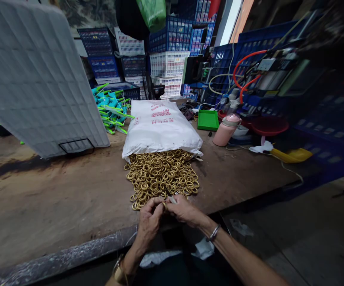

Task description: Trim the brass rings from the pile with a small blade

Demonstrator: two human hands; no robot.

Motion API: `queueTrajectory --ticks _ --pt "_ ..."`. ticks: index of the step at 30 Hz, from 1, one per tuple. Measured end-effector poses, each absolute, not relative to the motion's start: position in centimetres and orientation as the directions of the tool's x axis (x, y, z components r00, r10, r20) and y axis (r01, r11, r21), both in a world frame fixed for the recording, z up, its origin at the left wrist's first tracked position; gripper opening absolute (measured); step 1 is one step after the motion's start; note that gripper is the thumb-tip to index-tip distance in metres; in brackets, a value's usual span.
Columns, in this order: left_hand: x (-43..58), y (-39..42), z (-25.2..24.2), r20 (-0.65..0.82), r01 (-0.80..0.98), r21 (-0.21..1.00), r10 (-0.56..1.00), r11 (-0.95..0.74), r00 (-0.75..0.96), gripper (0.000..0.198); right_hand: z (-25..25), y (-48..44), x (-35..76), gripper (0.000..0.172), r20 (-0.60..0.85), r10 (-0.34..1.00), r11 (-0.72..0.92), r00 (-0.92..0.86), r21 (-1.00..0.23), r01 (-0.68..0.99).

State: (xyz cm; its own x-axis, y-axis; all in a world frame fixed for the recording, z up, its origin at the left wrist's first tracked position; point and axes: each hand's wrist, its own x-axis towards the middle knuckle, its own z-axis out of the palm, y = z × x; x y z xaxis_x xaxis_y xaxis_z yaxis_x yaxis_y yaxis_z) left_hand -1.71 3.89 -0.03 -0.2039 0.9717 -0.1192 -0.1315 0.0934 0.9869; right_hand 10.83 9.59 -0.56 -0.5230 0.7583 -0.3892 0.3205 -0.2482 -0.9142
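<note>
A heap of brass-coloured rings (162,174) spills from the open mouth of a white sack (161,125) lying on the worn brown table (55,198). Both my hands meet at the near edge of the heap. My left hand (149,218) is closed in a pinch on a brass ring. My right hand (183,209) is closed too, pinching a small pale piece against that ring. A bracelet shows on my right wrist and a watch on my left.
A large grey grid panel (37,75) leans at the left. Green and teal plastic parts (112,109) lie behind it. A green tray (208,120), pink bottle (227,129), red bowl (268,126), yellow scoop (292,155), hoses and stacked crates (168,63) fill the back.
</note>
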Motion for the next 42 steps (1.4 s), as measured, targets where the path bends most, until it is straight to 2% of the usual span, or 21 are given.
queueTrajectory --ticks 5,9,14,19,22,26,29,36,42 --pt "-1.7 3.4 -0.2 -0.173 -0.150 0.980 0.941 0.134 -0.291 0.017 -0.1 8.8 10.5 0.026 -0.286 0.833 -0.191 -0.473 -0.952 0.239" --pt "-1.4 3.0 -0.4 -0.182 -0.192 0.972 0.948 0.133 -0.263 0.018 0.1 8.3 10.3 0.031 -0.221 0.850 -0.106 -0.478 -0.961 0.257" --pt "-1.4 2.6 -0.2 -0.259 -0.284 0.936 0.952 0.207 -0.161 0.023 0.3 8.5 10.1 0.024 -0.173 0.877 -0.045 -0.448 -0.958 0.282" --pt "-1.7 2.4 0.1 -0.312 -0.346 0.904 0.942 0.253 -0.126 0.028 0.8 8.5 10.0 0.021 -0.124 0.888 0.061 -0.443 -0.923 0.380" --pt "-1.8 2.3 0.2 -0.288 -0.318 0.920 0.945 0.228 -0.156 0.028 1.2 8.3 10.0 0.024 -0.097 0.878 0.085 -0.469 -0.932 0.352" --pt "-1.8 2.3 0.0 -0.226 -0.210 0.961 0.948 0.180 -0.224 0.029 1.3 8.1 10.0 0.034 -0.139 0.870 0.011 -0.473 -0.954 0.301" --pt "-1.7 2.2 -0.4 -0.249 -0.197 0.958 0.943 0.207 -0.220 0.029 1.1 8.3 9.9 0.030 -0.136 0.880 0.018 -0.455 -0.948 0.318" --pt "-1.5 2.0 -0.4 -0.313 -0.258 0.930 0.933 0.262 -0.179 0.035 1.3 8.3 9.6 0.018 -0.065 0.900 0.155 -0.431 -0.876 0.457" --pt "-1.7 1.4 -0.2 -0.335 -0.436 0.857 0.940 0.275 -0.068 0.028 1.1 8.2 9.8 0.022 -0.044 0.871 0.173 -0.489 -0.904 0.390"
